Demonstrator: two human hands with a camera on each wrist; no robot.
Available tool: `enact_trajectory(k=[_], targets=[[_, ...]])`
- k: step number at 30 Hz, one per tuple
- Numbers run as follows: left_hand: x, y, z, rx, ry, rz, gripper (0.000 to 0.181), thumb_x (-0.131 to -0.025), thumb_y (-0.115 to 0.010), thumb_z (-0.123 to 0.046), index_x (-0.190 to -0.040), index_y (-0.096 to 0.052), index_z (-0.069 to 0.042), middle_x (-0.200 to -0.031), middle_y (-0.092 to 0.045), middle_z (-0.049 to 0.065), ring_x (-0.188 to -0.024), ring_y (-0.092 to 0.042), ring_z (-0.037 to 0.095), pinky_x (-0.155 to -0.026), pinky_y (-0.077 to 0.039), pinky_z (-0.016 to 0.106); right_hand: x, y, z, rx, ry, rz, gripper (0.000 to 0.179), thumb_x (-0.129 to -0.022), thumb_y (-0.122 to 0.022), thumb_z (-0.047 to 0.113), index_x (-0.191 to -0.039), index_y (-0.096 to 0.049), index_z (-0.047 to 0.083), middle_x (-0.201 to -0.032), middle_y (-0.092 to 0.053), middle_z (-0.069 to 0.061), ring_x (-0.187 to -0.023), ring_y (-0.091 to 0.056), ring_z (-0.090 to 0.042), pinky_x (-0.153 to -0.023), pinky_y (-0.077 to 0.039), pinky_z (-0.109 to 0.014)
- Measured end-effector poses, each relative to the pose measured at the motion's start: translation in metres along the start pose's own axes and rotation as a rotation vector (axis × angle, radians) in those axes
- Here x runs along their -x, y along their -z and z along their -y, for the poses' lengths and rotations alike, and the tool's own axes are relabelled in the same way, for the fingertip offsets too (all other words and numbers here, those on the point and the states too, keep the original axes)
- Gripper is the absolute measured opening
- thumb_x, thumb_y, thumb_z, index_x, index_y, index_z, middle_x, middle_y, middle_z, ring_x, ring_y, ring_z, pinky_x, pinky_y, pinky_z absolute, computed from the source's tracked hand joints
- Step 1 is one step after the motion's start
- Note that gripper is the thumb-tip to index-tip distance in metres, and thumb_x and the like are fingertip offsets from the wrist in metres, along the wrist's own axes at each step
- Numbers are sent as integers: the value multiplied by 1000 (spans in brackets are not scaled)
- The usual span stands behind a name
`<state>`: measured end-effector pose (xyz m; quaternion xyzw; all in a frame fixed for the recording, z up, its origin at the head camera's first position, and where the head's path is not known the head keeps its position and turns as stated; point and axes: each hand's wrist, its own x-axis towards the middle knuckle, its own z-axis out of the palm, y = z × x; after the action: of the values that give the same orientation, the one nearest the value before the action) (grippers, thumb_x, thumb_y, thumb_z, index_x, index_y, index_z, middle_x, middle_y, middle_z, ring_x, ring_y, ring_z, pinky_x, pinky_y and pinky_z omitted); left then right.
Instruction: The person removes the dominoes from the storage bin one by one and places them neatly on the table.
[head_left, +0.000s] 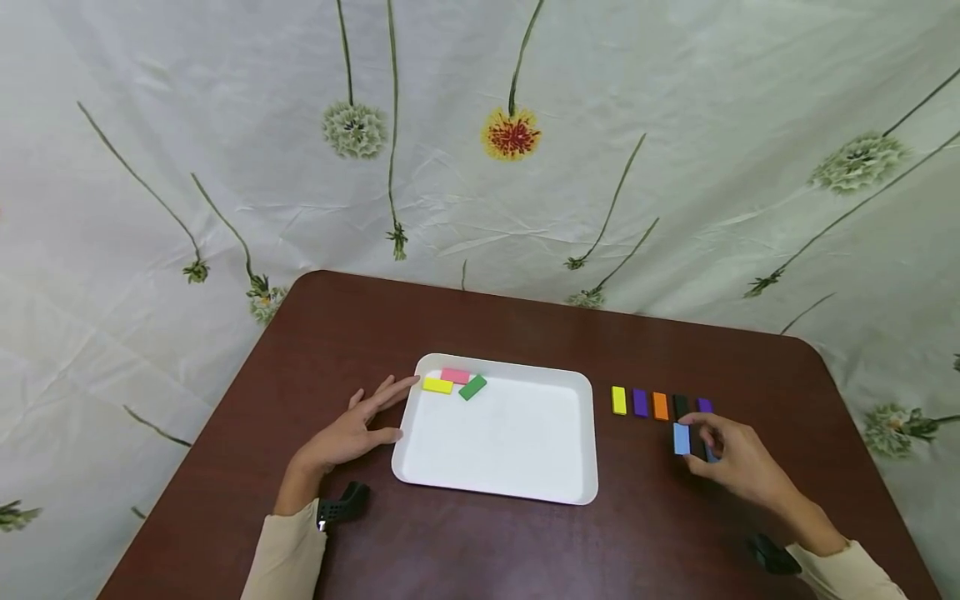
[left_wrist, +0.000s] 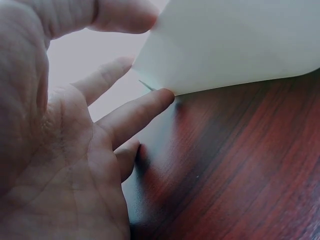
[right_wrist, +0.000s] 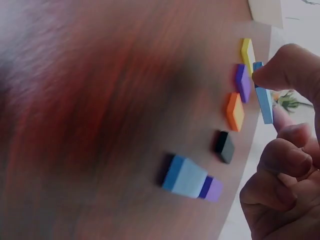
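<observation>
Between thumb and fingertip, my right hand [head_left: 738,458] pinches a light blue block [head_left: 681,439], raised over the table in the right wrist view. Partly behind that hand lies another blue block [right_wrist: 186,177] on the table, beside a purple block [right_wrist: 212,189]. My left hand [head_left: 348,435] rests at the left side of a white tray [head_left: 510,492], its fingers spread and fairly straight, fingertips right at the rim. In the tray's far left corner lie a pink block [head_left: 455,376], a yellow block [head_left: 437,385] and a tilted green block [head_left: 473,387].
Right of the tray, a row holds a yellow block [head_left: 618,400], a purple block [head_left: 640,402], an orange block [head_left: 660,406] and a black block [head_left: 680,405]. The dark brown table [head_left: 480,550] ends at a flower-patterned cloth [head_left: 450,183] behind it.
</observation>
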<state>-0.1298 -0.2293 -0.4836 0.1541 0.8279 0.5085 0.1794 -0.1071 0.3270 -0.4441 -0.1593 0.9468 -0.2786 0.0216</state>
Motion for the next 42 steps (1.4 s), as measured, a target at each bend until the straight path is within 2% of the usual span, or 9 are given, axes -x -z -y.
enact_trajectory(k=[12,22,30,37,42], targets=[[1,1,1,7,-12,4,74,-93,-69,-18,-157,-34,-22,-158,-38,19,-155,2,42,-114,17,69,8,-3,-12,28,-81,79,43,-76,-82,2,-116,-65,-2,-72,-43,2,-58,-32,1,-53,-28,-23],[1,0,-1,15,-9,1,74,-93,-69,-18,-158,-33,-21,-159,-38,19,-155,2,42,-114,16,68,6,-7,-14,68,-93,106,43,-76,-81,3,-115,-65,-1,-72,-43,4,-57,-32,0,-53,-28,-22],[0,0,0,12,-6,-1,74,-93,-69,-18,-157,-34,-22,-159,-37,18,-155,2,41,-114,17,68,7,-8,-14,78,-119,110,43,-76,-81,3,-116,-65,-1,-73,-44,4,-59,-35,-1,-53,-29,-22],[0,0,3,10,-13,-4,74,-93,-70,-18,-157,-34,-21,-159,-37,18,-155,2,42,-114,17,68,8,-8,-16,87,-112,103,44,-75,-80,4,-116,-65,-2,-73,-45,5,-59,-36,0,-53,-29,-22],[0,-1,3,9,-11,-1,74,-93,-69,-18,-158,-33,-21,-159,-37,18,-155,1,42,-114,16,68,9,-9,-12,71,-96,49,44,-75,-79,4,-116,-66,-1,-71,-44,5,-58,-34,1,-54,-29,-22]])
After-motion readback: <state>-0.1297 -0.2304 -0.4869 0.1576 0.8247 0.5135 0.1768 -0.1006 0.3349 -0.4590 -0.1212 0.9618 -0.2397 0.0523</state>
